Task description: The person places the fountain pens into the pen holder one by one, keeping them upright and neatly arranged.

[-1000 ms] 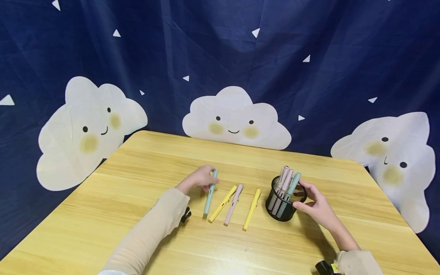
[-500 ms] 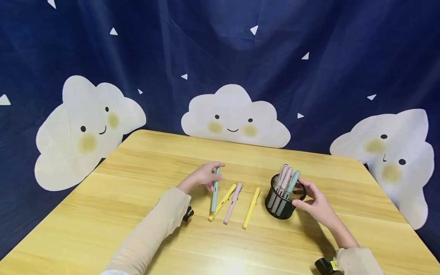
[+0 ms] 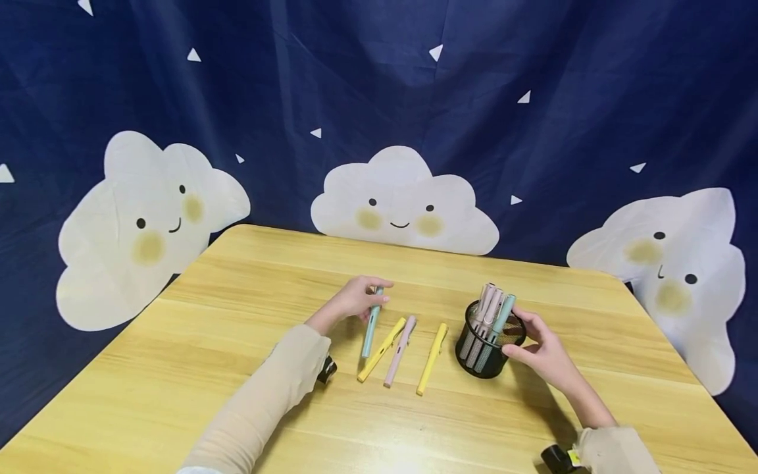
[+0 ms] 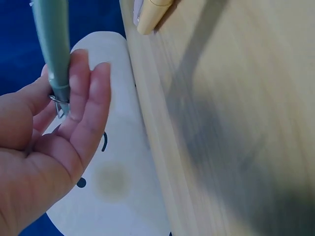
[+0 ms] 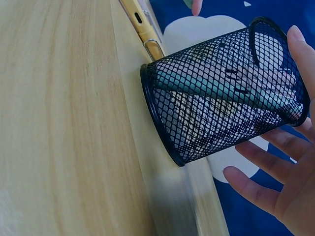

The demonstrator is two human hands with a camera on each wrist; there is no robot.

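Note:
My left hand [image 3: 357, 299] pinches a light teal pen [image 3: 372, 332] near its clip end, thumb on one side and fingers on the other. In the left wrist view the pen [image 4: 55, 44] is raised above the table. Its lower end is close to a yellow pen [image 3: 381, 350] in the head view. My right hand [image 3: 545, 352] holds the rim of a black mesh pen holder [image 3: 482, 361], thumb and fingers spread round its right side. Two pale pinkish pens [image 3: 489, 308] and a teal pen [image 3: 503, 316] stand inside, leaning.
A lilac pen [image 3: 400, 352] and a second yellow pen [image 3: 433, 359] lie between the hands on the wooden table [image 3: 284, 276]. Behind the table's far edge hangs a dark blue curtain [image 3: 367, 79] with smiling clouds.
My left hand has lifted the teal pen off the table and carried it a little to the right, towards the nearest yellow pen. The right hand keeps its place at the pen holder.

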